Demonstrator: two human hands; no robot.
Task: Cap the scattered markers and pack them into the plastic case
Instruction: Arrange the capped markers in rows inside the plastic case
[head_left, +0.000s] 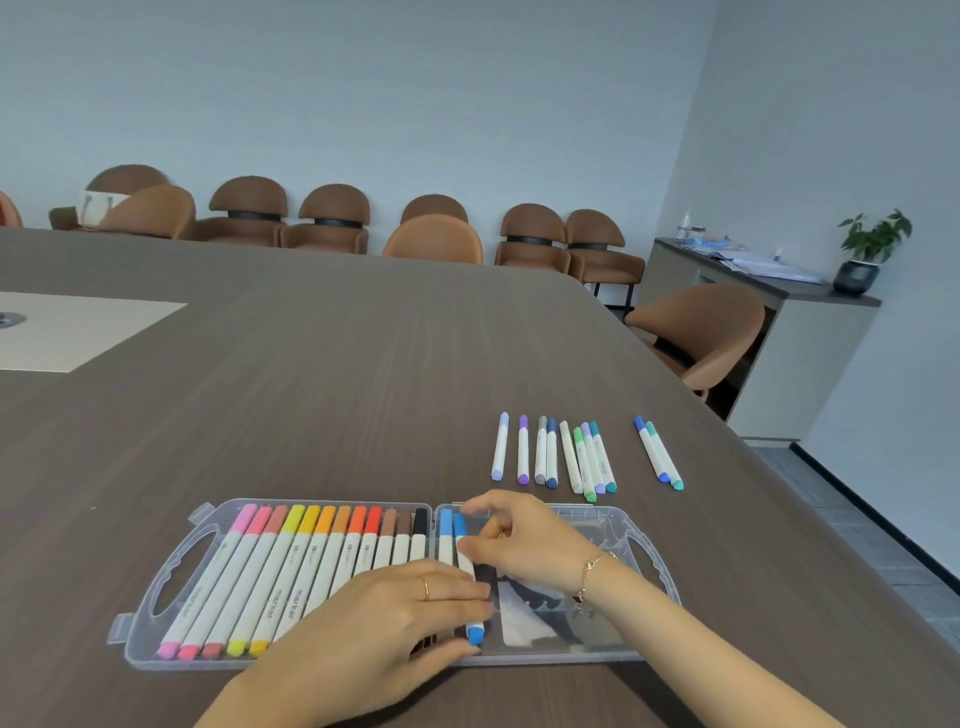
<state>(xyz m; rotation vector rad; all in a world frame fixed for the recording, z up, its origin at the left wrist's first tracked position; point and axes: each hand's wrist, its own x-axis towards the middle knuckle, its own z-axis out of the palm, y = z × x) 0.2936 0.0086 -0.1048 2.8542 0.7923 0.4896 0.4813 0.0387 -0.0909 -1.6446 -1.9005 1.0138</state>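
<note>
The left hand (395, 613) lies nearest, palm down with straight fingers pressing on the lower ends of the packed markers and on a blue marker (464, 571). Just right of it, the right hand (524, 545) has its fingers curled, thumb and fingertips touching the same blue marker's white barrel; whether it truly pinches it I cannot tell. Under both hands sits the open clear plastic case (156, 618) on the desk (337, 395). A row of capped markers (291, 566), pink through black, fills the half left of the left hand; two blue ones lie in the half under the right hand. Beyond the right hand, loose markers (556, 457) lie side by side on the desk, and further right a separate pair (658, 453).
</note>
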